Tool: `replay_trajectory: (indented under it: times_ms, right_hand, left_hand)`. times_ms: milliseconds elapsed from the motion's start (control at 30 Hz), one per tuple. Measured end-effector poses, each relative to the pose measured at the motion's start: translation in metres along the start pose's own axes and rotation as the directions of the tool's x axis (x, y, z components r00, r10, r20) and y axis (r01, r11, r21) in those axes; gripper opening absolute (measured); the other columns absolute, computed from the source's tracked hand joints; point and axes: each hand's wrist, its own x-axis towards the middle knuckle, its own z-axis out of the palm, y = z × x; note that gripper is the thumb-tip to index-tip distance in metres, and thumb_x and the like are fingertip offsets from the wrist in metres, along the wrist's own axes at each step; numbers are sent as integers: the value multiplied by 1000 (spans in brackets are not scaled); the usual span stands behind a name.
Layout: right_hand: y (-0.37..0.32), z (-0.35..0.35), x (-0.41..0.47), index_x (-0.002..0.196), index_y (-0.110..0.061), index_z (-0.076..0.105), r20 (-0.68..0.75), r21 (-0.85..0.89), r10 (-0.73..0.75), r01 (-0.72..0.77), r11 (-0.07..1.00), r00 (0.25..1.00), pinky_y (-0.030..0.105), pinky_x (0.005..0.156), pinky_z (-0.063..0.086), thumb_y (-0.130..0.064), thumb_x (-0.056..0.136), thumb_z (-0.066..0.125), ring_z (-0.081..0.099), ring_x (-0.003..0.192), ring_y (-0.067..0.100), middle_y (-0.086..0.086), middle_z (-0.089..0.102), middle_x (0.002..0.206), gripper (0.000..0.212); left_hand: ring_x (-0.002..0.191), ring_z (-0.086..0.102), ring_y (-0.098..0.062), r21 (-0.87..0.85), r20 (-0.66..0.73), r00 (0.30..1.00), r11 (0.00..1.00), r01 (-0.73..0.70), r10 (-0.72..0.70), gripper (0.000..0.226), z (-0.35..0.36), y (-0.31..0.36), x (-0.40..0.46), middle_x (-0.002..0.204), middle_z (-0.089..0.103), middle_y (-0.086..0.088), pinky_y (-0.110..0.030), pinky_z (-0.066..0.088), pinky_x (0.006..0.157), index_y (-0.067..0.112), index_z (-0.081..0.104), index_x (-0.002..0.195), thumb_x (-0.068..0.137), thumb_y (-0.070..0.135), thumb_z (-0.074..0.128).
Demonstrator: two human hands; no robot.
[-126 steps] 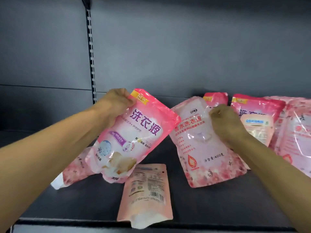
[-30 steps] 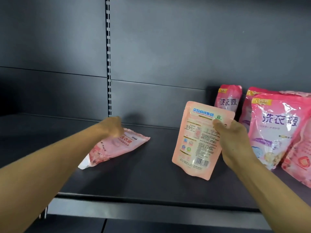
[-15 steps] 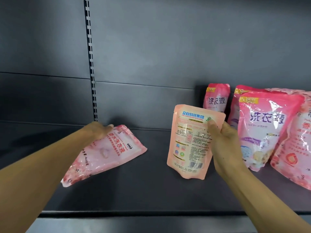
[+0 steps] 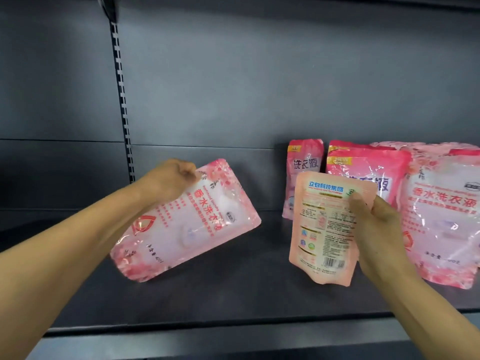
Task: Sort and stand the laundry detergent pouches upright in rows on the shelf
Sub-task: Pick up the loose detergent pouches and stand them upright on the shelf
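My left hand (image 4: 172, 181) grips the top corner of a pale pink floral pouch (image 4: 187, 222), which hangs tilted with its lower end near the dark shelf (image 4: 233, 289). A smaller peach pouch (image 4: 327, 229), back label facing me, is upright in my right hand (image 4: 376, 229), thumb on its upper right corner. Behind it stand a small pink pouch (image 4: 304, 172), a bright pink pouch (image 4: 368, 172) and a large floral pouch (image 4: 441, 216) at the far right.
The shelf's grey back panel (image 4: 259, 87) carries a slotted upright (image 4: 120, 94) at the left. The shelf's front lip (image 4: 207, 331) runs across the bottom. Bare shelf surface lies left of and in front of the held pouches.
My left hand has lifted the floral pouch off the shelf and swung it up to a tilt. The peach pouch in my right hand has stayed roughly where it was.
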Motion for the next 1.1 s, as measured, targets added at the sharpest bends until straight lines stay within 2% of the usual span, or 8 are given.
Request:
replay_trajectory:
  times_ms: [67, 167, 300, 433, 567, 733, 900, 1100]
  right_hand:
    - [-5, -15, 2, 84, -21, 63, -43, 0, -26, 26, 1000, 999, 28, 62, 51, -18, 98, 47, 70, 70, 7, -5, 71, 81, 21]
    - [-10, -38, 5, 82, -21, 62, -116, -17, -47, 45, 999, 992, 29, 64, 50, -18, 98, 47, 68, 72, 14, -3, 69, 81, 22]
    - [-12, -65, 11, 77, -21, 58, -232, -11, -67, 67, 998, 970, 29, 62, 49, -18, 98, 47, 63, 68, 15, -2, 65, 76, 24]
    - [-6, -83, 18, 79, -22, 59, -277, -1, -74, 76, 997, 958, 32, 68, 50, -17, 99, 46, 65, 75, 18, -1, 67, 81, 24]
    - [4, -94, 21, 88, -24, 63, -251, -31, -66, 60, 998, 966, 33, 72, 53, -17, 98, 46, 68, 86, 18, -2, 70, 89, 21]
    - [10, -98, 18, 88, -26, 65, -186, -115, -124, 104, 988, 975, 31, 74, 55, -22, 99, 46, 68, 84, 11, -6, 71, 87, 22]
    - [30, -107, 10, 91, -34, 62, -98, -154, -97, 81, 985, 991, 20, 62, 52, -25, 97, 48, 67, 72, -3, -21, 71, 77, 18]
    - [52, -126, 8, 96, -33, 63, 80, -160, 57, -44, 986, 995, 15, 63, 51, -10, 84, 67, 67, 79, -4, -21, 69, 86, 26]
  left_hand:
    - [51, 45, -11, -147, -58, 998, 988, -42, 34, 31, 3, 20, -3, 66, 53, -3, -21, 36, 51, 13, 54, 71, 98, 26, 47]
    - [68, 54, -23, -399, -122, 992, 914, -75, 28, 29, 21, 45, -4, 78, 60, -14, -31, 45, 66, 4, 58, 83, 98, 26, 47]
    - [73, 55, -25, -672, -170, 985, 734, -97, -26, 27, 64, 72, -5, 82, 60, -15, -39, 48, 69, 17, 53, 73, 99, 22, 46]
    - [62, 61, -19, -811, -194, 974, 578, -92, -118, 31, 112, 94, -7, 72, 66, -3, -33, 54, 60, 18, 51, 70, 100, 21, 44]
    - [57, 56, -12, -849, -239, 958, 513, -128, -156, 33, 151, 111, -11, 68, 62, 2, -27, 48, 54, 19, 48, 70, 102, 21, 40]
    - [73, 46, -22, -839, -317, 926, 515, -173, -205, 31, 183, 110, -12, 79, 52, -9, -36, 42, 64, 21, 45, 70, 101, 24, 39]
    - [82, 67, -10, -782, -279, 953, 604, -155, -118, 12, 189, 102, -35, 95, 66, 4, -26, 55, 64, 26, 47, 90, 96, 18, 53]
    - [90, 58, -7, -471, -59, 986, 875, 111, -157, 61, 213, 77, -67, 100, 57, 10, -14, 46, 61, 25, 36, 109, 71, 5, 79]
